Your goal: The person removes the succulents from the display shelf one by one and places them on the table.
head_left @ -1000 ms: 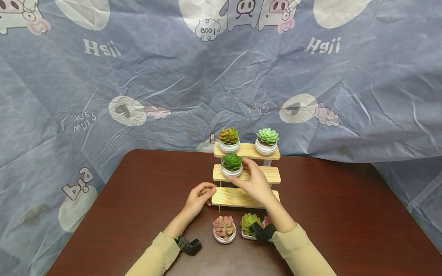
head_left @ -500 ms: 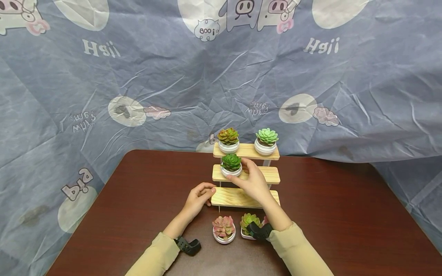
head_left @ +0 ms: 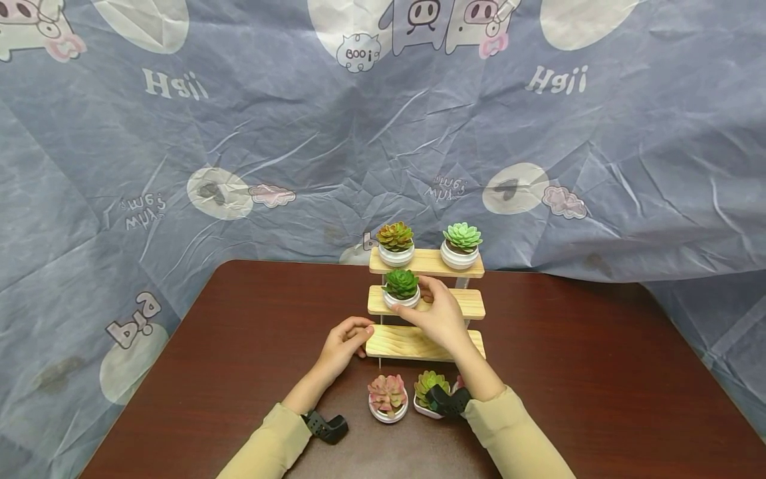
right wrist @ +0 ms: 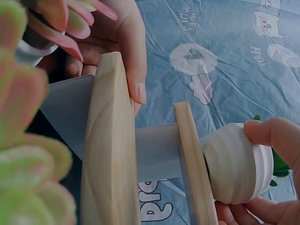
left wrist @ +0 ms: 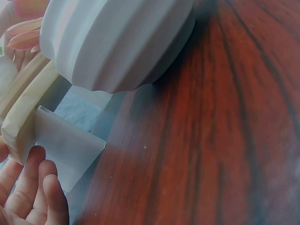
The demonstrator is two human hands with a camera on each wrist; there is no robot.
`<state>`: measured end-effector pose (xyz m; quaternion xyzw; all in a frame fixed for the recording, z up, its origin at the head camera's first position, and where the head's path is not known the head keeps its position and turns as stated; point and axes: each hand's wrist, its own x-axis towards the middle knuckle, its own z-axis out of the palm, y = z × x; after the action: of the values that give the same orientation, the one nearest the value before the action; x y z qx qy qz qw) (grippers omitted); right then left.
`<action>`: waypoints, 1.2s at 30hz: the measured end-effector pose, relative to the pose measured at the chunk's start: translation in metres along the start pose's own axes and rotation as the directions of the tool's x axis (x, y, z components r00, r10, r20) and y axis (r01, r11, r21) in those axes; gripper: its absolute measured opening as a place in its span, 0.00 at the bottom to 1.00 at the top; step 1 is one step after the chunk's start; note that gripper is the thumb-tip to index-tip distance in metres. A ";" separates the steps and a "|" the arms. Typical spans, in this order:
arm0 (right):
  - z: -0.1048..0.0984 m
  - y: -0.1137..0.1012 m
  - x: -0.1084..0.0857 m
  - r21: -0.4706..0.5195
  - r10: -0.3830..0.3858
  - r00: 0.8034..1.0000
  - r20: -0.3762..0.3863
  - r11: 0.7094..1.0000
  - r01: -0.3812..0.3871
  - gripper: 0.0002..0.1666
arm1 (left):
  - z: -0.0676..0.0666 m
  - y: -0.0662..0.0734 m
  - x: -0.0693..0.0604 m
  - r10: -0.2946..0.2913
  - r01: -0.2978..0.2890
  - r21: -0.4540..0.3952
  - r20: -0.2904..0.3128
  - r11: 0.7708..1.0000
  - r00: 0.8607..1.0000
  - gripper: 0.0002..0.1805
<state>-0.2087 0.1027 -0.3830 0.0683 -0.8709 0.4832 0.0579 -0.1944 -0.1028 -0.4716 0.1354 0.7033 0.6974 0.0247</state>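
Observation:
My right hand [head_left: 439, 314] grips a small white pot with a dark green succulent [head_left: 401, 285] at the left end of the middle board of a three-tier wooden display stand [head_left: 407, 341]. In the right wrist view, thumb and fingers are on opposite sides of the ribbed pot [right wrist: 234, 164], its base at the board. My left hand [head_left: 341, 346] holds the left end of the lowest board, thumb on top and fingers underneath, beside a translucent support [left wrist: 68, 145]. On the top board stand a brownish-green succulent [head_left: 395, 241] and a pale green succulent [head_left: 462, 243].
In front of the stand are a pink succulent [head_left: 387, 397] in a round white pot and a yellow-green succulent [head_left: 431, 387]. Another pink plant is mostly hidden by the right forearm. The dark red table [head_left: 574, 372] meets a printed blue-grey cloth [head_left: 335, 126] behind.
The dark green succulent has come slightly down and forward in my right hand. The yellow-green succulent beside my right wrist has shifted slightly left. My left hand keeps its place.

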 end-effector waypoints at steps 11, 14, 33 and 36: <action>-0.013 -0.007 -0.010 0.031 0.032 0.999 0.015 0.999 -0.032 0.43 | -0.003 -0.025 0.007 0.046 -0.046 -0.015 -0.014 0.999 0.999 0.12; -0.019 -0.009 -0.014 0.049 0.012 1.000 0.006 0.999 -0.012 0.41 | -0.003 -0.028 0.008 0.044 -0.044 -0.006 -0.020 0.999 0.999 0.12; -0.045 0.004 -0.042 0.041 -0.050 0.998 -0.049 0.998 0.052 0.37 | -0.001 0.004 -0.002 0.029 -0.029 0.016 0.011 0.999 1.000 0.11; -0.048 0.007 -0.046 0.061 -0.075 0.995 -0.060 0.995 0.078 0.36 | -0.001 0.005 -0.002 0.012 -0.012 0.018 0.010 1.000 1.000 0.12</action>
<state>-0.1627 0.1505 -0.3716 0.0894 -0.8500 0.5096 0.0992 -0.1914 -0.1039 -0.4674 0.1432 0.7086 0.6906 0.0229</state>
